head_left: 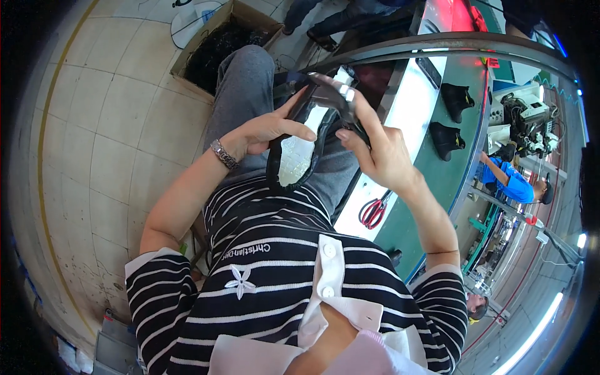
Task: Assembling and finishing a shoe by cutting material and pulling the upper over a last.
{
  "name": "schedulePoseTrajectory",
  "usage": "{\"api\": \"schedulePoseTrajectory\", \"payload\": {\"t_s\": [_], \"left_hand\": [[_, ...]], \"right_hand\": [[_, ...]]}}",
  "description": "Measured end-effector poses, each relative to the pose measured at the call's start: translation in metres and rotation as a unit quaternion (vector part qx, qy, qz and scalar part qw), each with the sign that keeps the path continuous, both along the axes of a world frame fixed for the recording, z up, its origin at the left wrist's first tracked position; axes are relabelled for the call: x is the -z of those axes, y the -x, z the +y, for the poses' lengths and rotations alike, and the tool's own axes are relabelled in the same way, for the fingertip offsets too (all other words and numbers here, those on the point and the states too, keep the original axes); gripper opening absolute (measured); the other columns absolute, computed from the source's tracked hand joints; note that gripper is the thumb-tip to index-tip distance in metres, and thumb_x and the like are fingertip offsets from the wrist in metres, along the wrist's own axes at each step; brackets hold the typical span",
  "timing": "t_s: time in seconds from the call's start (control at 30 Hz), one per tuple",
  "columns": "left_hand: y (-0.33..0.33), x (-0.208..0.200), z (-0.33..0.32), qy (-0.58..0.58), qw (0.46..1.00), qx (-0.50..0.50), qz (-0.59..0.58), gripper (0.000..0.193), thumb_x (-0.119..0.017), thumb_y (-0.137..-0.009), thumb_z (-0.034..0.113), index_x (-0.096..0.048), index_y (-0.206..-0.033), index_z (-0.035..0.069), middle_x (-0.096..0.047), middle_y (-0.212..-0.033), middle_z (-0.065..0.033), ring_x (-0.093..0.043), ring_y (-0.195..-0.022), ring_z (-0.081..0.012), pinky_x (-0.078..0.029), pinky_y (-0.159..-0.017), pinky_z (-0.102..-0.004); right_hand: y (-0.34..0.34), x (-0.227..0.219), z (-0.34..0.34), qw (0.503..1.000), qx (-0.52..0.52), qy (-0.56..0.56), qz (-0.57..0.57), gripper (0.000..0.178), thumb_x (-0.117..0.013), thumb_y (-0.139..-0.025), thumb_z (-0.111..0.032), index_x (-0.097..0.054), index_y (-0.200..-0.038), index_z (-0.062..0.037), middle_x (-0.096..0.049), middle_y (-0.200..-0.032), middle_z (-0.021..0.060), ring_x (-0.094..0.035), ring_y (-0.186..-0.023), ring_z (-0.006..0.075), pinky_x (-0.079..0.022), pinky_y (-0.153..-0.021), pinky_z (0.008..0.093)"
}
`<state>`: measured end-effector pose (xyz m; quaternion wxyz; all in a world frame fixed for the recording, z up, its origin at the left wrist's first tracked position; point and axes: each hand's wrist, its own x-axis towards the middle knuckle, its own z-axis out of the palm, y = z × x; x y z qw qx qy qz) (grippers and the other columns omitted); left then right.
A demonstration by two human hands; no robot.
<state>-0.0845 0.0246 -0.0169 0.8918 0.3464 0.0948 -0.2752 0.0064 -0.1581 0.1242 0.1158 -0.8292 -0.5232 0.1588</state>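
My left hand (265, 132) grips a black shoe (273, 164), its thumb lying across the underside. The shoe is turned bottom up over my lap, and a whitish insole board (295, 161) shows inside the black edge. In my right hand (381, 150) is a dark metal hand tool with a curved head (331, 87). Its head lies over the far part of the shoe, its handle inside my closed fingers. Whether the tool is a hammer or pincers I cannot tell. Part of the shoe is hidden beneath the tool and my fingers.
Red-handled scissors (373, 214) lie on the white ledge at my right. Beyond it, black boots (447, 140) stand on a green conveyor belt (431, 194). A dark metal bar (462, 42) arches overhead. A cardboard box (181, 74) of black scraps stands ahead left. A person in blue (509, 182) works across the line.
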Motion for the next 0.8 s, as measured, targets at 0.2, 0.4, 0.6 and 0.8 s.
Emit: {"api": "schedulePoseTrajectory", "payload": {"t_s": [0.2, 0.4, 0.6, 0.8], "left_hand": [[0.009, 0.019, -0.009, -0.053, 0.996, -0.033, -0.063, 0.105, -0.077, -0.079, 0.029, -0.004, -0.154, 0.025, -0.037, -0.145, -0.012, -0.041, -0.13, -0.0225, -0.038, -0.103, -0.0372], [0.036, 0.013, -0.031, 0.147, 0.98, -0.122, 0.053, 0.075, -0.056, -0.095, 0.041, -0.013, -0.153, 0.026, -0.036, -0.148, -0.0082, -0.041, -0.13, -0.016, -0.037, -0.105, -0.0327], [0.039, 0.003, -0.029, -0.012, 0.989, -0.142, 0.028, 0.081, -0.063, -0.09, 0.032, -0.015, -0.153, 0.018, -0.027, -0.152, -0.0095, -0.026, -0.14, -0.022, -0.022, -0.112, -0.0369], [0.036, 0.012, -0.028, -0.015, 0.992, -0.114, -0.049, 0.096, -0.072, -0.08, 0.021, -0.011, -0.154, 0.022, -0.024, -0.153, -0.0111, -0.019, -0.142, -0.0274, -0.018, -0.113, -0.0427]], "right_hand": [[-0.003, 0.001, 0.007, 0.979, -0.03, 0.2, -0.026, 0.065, -0.057, -0.093, -0.023, -0.025, -0.149, -0.0221, -0.061, -0.058, 0.0103, -0.061, -0.048, 0.0281, -0.048, -0.046, 0.037], [0.011, 0.017, -0.005, 0.985, 0.072, -0.14, 0.067, 0.062, -0.056, -0.094, -0.024, -0.026, -0.148, -0.024, -0.061, -0.06, 0.0105, -0.061, -0.048, 0.0299, -0.049, -0.046, 0.038], [0.006, -0.015, 0.018, 0.988, -0.034, 0.146, -0.034, 0.066, -0.053, -0.096, -0.027, -0.015, -0.151, -0.0256, -0.061, -0.059, 0.0113, -0.062, -0.049, 0.0248, -0.048, -0.043, 0.0345], [0.031, 0.022, 0.002, 0.984, 0.035, 0.177, -0.007, 0.066, -0.059, -0.092, -0.025, -0.027, -0.149, -0.0264, -0.062, -0.063, 0.0086, -0.06, -0.048, 0.0281, -0.045, -0.043, 0.0375]]}}
